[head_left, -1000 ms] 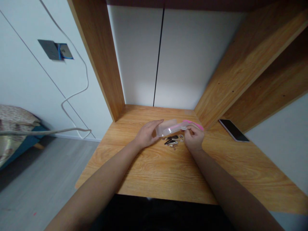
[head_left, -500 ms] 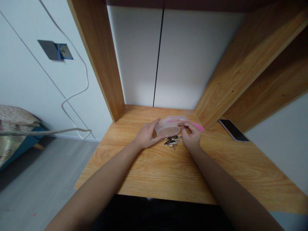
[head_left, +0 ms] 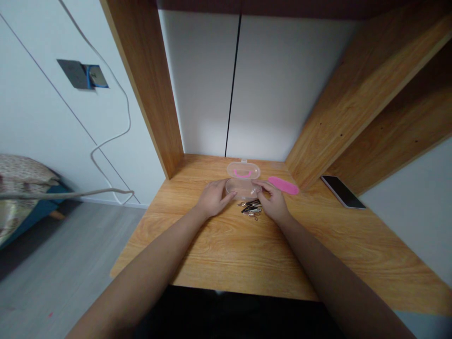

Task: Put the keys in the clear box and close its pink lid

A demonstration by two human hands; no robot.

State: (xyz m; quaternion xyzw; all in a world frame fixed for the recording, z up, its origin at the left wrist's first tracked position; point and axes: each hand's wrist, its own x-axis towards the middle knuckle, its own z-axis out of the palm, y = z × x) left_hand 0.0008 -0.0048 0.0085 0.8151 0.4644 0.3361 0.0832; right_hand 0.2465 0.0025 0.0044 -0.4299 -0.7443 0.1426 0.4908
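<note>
A clear plastic storage box (head_left: pixel 243 189) stands on the wooden desktop, its hinged lid (head_left: pixel 232 170) swung back, with a pink handle (head_left: pixel 243 174) on it. My left hand (head_left: pixel 213 197) grips the box's left end, thumb at the near rim. At the right end, my right hand (head_left: pixel 271 200) holds it with thumb and fingers. A small pile of black and metallic hair clips (head_left: pixel 251 208) lies just in front of the box. Right of the box rests a flat pink oval piece (head_left: pixel 283 185), close to my right fingers. The inside of the box looks empty.
A phone (head_left: pixel 342 191) lies on the desktop (head_left: pixel 226 254) at the right, by the wooden upright. Wooden side panels (head_left: pixel 148 84) and a white back panel (head_left: pixel 201 84) enclose the far side. A white cable (head_left: pixel 129 113) hangs at the left.
The box has turned upright and squared toward me, its lid now laid back. My right hand has moved left onto the box's right end, uncovering the pink oval piece.
</note>
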